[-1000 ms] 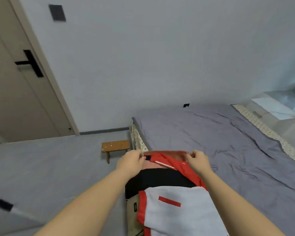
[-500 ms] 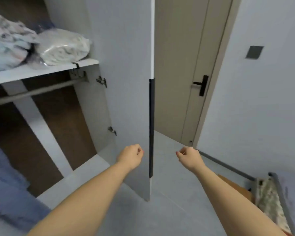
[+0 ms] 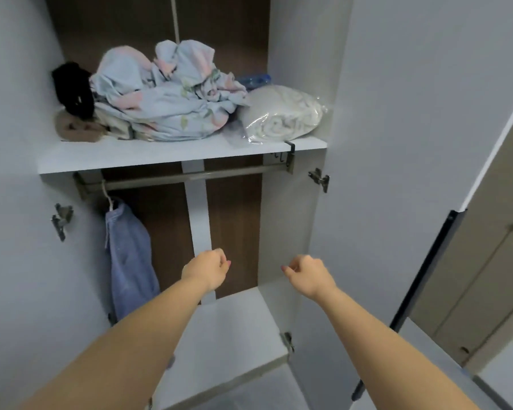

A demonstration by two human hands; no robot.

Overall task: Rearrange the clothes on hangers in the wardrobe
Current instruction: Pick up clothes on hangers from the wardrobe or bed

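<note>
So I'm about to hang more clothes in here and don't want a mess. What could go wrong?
The blue garment hangs at the far left end of the rail, close to the side wall and its hinge, so sliding it could snag. The loose bedding pile and bagged blanket sit near the front edge of the shelf; lifting hangers to the rail may knock them down.
</note>
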